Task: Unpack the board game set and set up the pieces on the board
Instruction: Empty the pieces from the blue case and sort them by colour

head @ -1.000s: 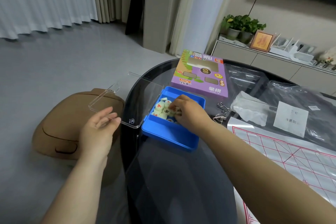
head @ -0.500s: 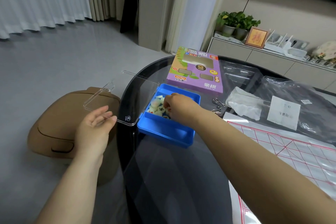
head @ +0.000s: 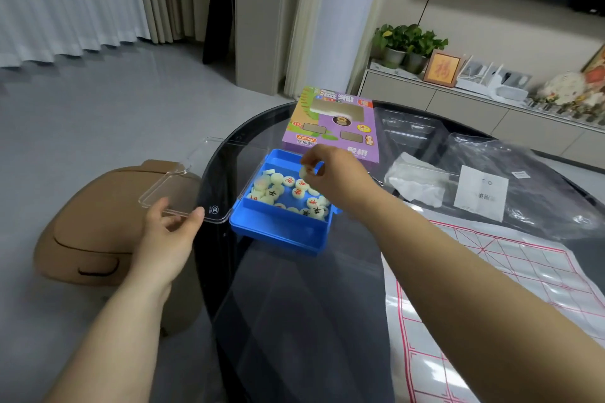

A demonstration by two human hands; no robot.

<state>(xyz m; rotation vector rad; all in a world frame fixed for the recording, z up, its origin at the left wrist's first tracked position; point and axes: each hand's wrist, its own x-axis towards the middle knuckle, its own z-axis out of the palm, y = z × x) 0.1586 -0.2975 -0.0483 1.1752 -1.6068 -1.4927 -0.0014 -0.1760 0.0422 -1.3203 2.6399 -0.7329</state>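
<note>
A sheet board (head: 510,275) printed with a red grid lies flat at the near right of a round black glass table (head: 294,330). Its far edge is beside a white paper slip (head: 481,191) and clear plastic bags (head: 510,154).

Left of centre, an opened game case lies with its long axis running left to right. The blue tray (head: 278,232) sits on the table near its left rim. The clear lid (head: 196,173) is swung out flat to the left, overhanging the rim above a brown bin (head: 91,232) on the floor.

The left hand (head: 167,235) reaches forward, palm partly up. It pinches the lid's near edge, thumb on top and fingers curled beneath. Half a second ago the fingers lay looser at that edge.

Round pale pieces (head: 278,188), marked in red or black, lie jumbled in the tray's far compartment (the near strip is bare blue).

The right hand (head: 337,180) stretches in from the lower right. Earlier it was down among the pieces; now it is raised just above the tray. Its thumb and fingertips pinch one piece (head: 306,172), and the other fingers are bent.

Just beyond the tray lies the purple game box (head: 330,127), face up.
</note>
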